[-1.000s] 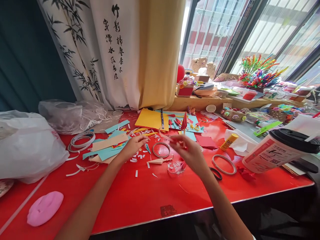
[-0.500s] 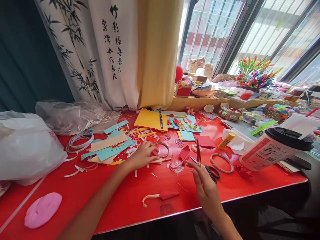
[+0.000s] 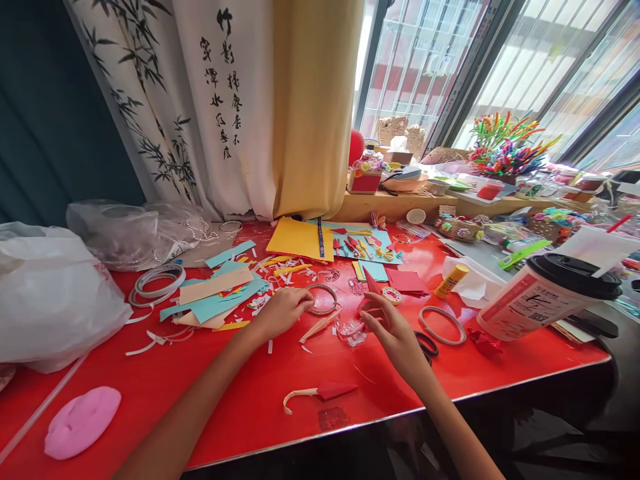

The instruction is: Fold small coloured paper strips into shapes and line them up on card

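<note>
My left hand (image 3: 285, 311) hovers low over the table, its fingers pinched together beside a roll of tape (image 3: 324, 311); what they hold, if anything, is hidden. My right hand (image 3: 395, 330) is closed at thumb and forefinger on a pointed red folded paper piece (image 3: 371, 283) that sticks up above the fingers. Between the hands lie a peach paper strip (image 3: 320, 325) and a pink curled strip (image 3: 350, 329). Close to the front edge rests a red paper tip on a pale curved stem (image 3: 336, 390). Black-handled scissors (image 3: 428, 345) lie partly behind my right hand.
Cut paper scraps (image 3: 230, 293) spread left of centre. Yellow sheets (image 3: 300, 240) lie behind. At right stand a glue stick (image 3: 451, 281) and a tilted-looking drink cup (image 3: 545, 300), with a larger tape ring (image 3: 443, 341) nearby. Pink clay (image 3: 83, 422) and a plastic bag (image 3: 60, 293) are at left.
My right hand has moved left and away from me, carrying the red paper piece towards the middle. My left hand has shifted slightly, with its fingers drawn together. The peach strip has turned.
</note>
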Action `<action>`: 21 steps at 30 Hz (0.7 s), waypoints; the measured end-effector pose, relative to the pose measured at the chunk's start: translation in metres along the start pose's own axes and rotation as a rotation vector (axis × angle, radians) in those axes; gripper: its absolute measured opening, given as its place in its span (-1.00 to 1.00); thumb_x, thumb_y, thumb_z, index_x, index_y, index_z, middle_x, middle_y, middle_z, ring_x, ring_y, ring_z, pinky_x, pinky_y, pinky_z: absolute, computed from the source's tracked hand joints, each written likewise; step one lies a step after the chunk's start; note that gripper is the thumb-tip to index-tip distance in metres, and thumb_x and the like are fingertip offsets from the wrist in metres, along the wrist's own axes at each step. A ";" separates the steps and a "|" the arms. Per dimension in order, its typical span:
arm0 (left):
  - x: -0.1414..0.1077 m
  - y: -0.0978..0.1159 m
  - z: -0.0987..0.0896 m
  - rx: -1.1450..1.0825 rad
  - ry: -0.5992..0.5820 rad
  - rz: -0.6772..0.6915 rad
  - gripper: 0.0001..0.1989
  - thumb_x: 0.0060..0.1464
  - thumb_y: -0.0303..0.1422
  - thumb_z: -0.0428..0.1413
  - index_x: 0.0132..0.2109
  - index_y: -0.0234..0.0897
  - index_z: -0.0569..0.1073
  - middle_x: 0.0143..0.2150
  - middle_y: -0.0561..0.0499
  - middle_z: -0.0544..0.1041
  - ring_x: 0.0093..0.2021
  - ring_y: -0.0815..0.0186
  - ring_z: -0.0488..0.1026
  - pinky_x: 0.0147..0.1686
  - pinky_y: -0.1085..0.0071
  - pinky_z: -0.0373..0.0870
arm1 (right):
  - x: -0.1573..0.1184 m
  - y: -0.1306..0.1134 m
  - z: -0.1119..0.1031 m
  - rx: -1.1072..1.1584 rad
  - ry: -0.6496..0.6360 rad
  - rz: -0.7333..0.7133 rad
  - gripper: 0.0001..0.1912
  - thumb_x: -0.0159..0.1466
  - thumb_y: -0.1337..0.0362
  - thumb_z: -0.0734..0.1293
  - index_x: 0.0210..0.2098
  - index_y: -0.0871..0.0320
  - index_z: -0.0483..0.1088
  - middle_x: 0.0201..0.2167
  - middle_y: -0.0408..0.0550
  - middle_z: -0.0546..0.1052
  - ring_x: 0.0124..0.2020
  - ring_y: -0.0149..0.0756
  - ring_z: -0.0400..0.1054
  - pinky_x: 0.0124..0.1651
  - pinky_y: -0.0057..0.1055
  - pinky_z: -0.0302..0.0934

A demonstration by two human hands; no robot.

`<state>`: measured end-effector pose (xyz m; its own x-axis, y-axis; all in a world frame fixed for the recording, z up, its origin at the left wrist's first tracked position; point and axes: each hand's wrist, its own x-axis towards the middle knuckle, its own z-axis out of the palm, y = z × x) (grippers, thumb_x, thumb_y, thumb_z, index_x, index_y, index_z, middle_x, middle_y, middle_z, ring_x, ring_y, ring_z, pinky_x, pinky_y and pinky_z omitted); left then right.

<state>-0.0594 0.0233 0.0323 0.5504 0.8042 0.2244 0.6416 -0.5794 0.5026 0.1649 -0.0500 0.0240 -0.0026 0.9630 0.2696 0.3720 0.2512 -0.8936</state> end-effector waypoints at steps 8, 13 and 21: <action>-0.005 0.010 0.021 0.262 -0.034 0.119 -0.72 0.11 -0.20 -0.07 -0.37 -0.29 0.39 -0.34 -0.04 0.47 -0.28 0.25 0.36 -0.24 0.33 0.20 | 0.053 -0.027 0.020 -0.046 -0.070 -0.179 -0.67 0.23 0.15 0.18 -0.03 0.11 0.23 -0.19 0.01 0.37 -0.21 -0.30 0.30 -0.23 -0.36 0.26; -0.002 0.005 0.008 0.124 0.111 0.002 -0.85 0.12 -0.39 -0.08 -0.33 -0.27 0.37 -0.34 0.00 0.48 -0.30 0.30 0.37 -0.28 0.40 0.20 | 0.092 -0.022 0.028 0.026 0.132 -0.313 -0.72 0.24 0.14 0.16 -0.10 0.10 0.27 -0.18 -0.02 0.39 -0.14 -0.30 0.28 -0.09 -0.33 0.18; 0.001 0.011 -0.003 -0.454 0.295 -0.285 -0.76 0.04 -0.20 0.01 -0.44 -0.28 0.30 -0.53 0.12 0.35 -0.52 0.44 0.21 -0.50 0.50 0.10 | 0.087 0.006 0.040 0.157 0.069 -0.167 -0.67 0.21 0.03 0.16 -0.18 0.12 0.30 -0.24 -0.03 0.41 -0.21 -0.29 0.29 -0.17 -0.37 0.20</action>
<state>-0.0534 0.0177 0.0408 0.1773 0.9597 0.2180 0.4141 -0.2737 0.8681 0.1293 0.0391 0.0275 0.0132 0.8992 0.4373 0.2229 0.4237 -0.8780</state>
